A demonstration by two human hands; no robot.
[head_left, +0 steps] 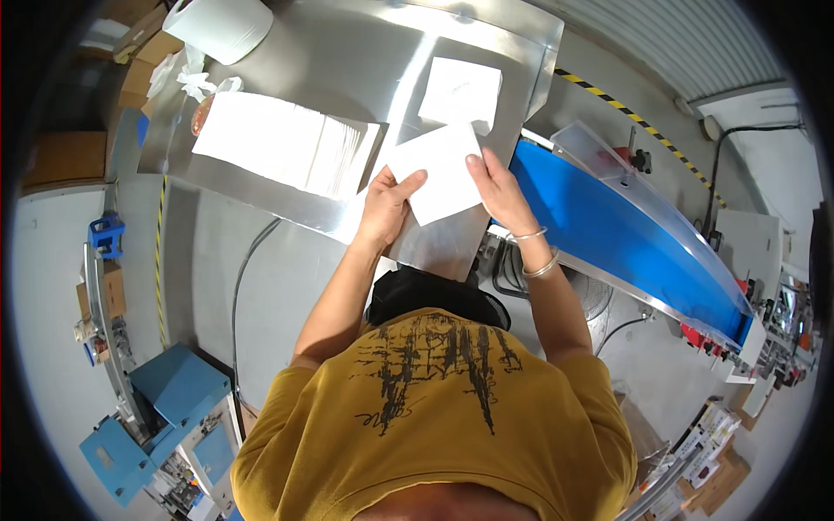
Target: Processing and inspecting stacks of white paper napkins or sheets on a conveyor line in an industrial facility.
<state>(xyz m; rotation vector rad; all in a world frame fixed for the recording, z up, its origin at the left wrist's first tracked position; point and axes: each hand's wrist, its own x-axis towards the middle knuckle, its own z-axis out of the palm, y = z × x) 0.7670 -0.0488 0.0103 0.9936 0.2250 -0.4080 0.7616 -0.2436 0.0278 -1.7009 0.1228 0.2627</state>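
Pinching a white sheet (437,169) at mid-frame, my left hand (387,204) and right hand (499,187) gripped its edges above the steel table (347,61).

Both hands, left (385,204) and right (497,184), grip white sheet (437,169) over steel table (347,61).

Surface (434,252) under my work is bare sheet metal, brushed, semi-glossy with soft glare. White sheet (439,169) I hold looks like matt paper, smooth. Stack of same matt white paper (278,139) beside it, edges fanned. Conveyor belt (608,217) is blue, smooth, slightly shiny, plastic-looking. My shirt (434,417) is mustard cloth, matt. Bangles (534,252) on my wrist shiny metal.
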